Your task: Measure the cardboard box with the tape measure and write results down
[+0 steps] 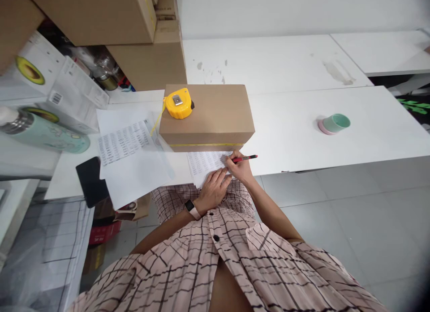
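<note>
My right hand (239,167) is closed around a red pen (245,159), its tip over a sheet of paper (200,164) with rows of handwriting. My left hand (215,186) lies flat on the lower part of that sheet, fingers stretched out, beside the right hand. Directly behind the sheet sits a closed brown cardboard box (218,110), which seems to cover the sheet's far edge. On the box's top left corner rests a yellow tape measure (179,104). Its yellow strap hangs over the box's left side.
Larger papers (134,180) with writing lie left of the box, next to a black phone (90,180) at the table edge. A mint thermos (50,135) lies by white cartons (72,81). Cardboard boxes (151,63) are stacked behind. Far right stands a green cup (337,122).
</note>
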The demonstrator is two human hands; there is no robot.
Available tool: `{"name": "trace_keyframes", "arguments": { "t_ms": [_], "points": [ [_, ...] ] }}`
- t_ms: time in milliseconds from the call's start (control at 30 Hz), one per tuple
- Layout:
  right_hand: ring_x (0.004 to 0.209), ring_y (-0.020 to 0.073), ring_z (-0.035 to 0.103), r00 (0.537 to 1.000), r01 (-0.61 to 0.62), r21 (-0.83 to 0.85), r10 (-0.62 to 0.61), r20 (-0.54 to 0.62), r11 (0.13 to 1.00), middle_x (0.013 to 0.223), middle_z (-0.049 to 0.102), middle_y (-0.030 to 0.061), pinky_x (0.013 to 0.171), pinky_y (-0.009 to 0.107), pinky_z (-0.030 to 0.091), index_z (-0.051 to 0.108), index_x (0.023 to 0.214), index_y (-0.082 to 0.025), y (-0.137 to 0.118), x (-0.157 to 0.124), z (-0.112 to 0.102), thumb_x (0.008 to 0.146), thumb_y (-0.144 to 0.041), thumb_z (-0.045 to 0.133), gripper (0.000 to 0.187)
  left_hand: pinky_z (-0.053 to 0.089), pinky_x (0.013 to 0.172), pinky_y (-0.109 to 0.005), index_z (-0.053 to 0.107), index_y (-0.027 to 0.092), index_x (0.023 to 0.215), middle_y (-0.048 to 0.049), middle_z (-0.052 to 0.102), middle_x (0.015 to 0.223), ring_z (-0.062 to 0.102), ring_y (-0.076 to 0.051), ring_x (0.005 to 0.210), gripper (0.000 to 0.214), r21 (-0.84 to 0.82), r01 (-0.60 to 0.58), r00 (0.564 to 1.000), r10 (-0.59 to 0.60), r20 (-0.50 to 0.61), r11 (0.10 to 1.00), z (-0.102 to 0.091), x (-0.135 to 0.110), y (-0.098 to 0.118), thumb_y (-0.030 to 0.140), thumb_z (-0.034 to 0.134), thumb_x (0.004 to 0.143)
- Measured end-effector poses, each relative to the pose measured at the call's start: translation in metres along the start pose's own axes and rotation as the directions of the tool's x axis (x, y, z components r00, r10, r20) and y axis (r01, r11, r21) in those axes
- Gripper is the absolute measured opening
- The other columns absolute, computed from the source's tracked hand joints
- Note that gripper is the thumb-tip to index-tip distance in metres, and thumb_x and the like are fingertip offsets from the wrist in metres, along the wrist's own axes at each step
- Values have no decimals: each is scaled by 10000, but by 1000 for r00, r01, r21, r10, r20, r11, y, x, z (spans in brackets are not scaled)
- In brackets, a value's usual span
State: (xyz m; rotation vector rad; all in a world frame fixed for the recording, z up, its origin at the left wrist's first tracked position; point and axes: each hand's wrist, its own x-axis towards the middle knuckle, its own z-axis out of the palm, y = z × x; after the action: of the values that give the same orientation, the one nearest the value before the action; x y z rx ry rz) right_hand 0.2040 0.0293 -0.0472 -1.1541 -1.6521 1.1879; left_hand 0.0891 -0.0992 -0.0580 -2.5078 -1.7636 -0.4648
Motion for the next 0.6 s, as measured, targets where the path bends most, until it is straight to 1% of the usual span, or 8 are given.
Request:
{"name": "trace_keyframes", "arguments": {
  "t_ms": [233,367,500,567,600],
  "points": [
    [563,116,377,999,20,-21,-19,30,1000,571,423,-47,569,284,363,403,608,-238,-2,0,-2,785,-360,628,312,435,1116,-465,591,107,1354,-190,556,1480,537,-312,1351,412,-2,-9,1000,9,-27,1000,0,0,0,199,486,966],
    [565,112,378,1000,21,-18,-21,21,1000,574,418,-52,571,280,362,390,610,-237,-1,0,-2,769,-324,621,293,434,1120,-470,580,106,1367,-192,550,1486,532,-314,1359,419,-17,-8,1000,8,-10,1000,-1,0,0,197,479,971],
    [556,110,374,999,32,-11,-31,24,999,573,413,-55,565,278,357,405,616,-236,-1,0,1,786,-342,621,296,437,1118,-483,571,115,1377,-192,546,1490,519,-317,1376,424,-36,4,1000,-4,7,999,0,0,-1,200,478,972],
    [555,112,376,999,42,-16,-42,5,999,572,408,-56,565,277,359,406,620,-236,-1,-2,2,801,-367,630,316,439,1118,-489,573,114,1371,-196,545,1490,515,-321,1380,421,-47,10,1000,-10,7,999,2,0,-1,193,486,967],
    [559,114,381,999,47,-19,-48,-26,999,576,410,-55,567,277,361,403,626,-237,-1,-4,1,817,-384,629,331,440,1119,-493,574,110,1367,-199,539,1495,513,-324,1382,420,-58,12,1000,-12,5,998,2,0,0,186,491,962]
  ]
}}
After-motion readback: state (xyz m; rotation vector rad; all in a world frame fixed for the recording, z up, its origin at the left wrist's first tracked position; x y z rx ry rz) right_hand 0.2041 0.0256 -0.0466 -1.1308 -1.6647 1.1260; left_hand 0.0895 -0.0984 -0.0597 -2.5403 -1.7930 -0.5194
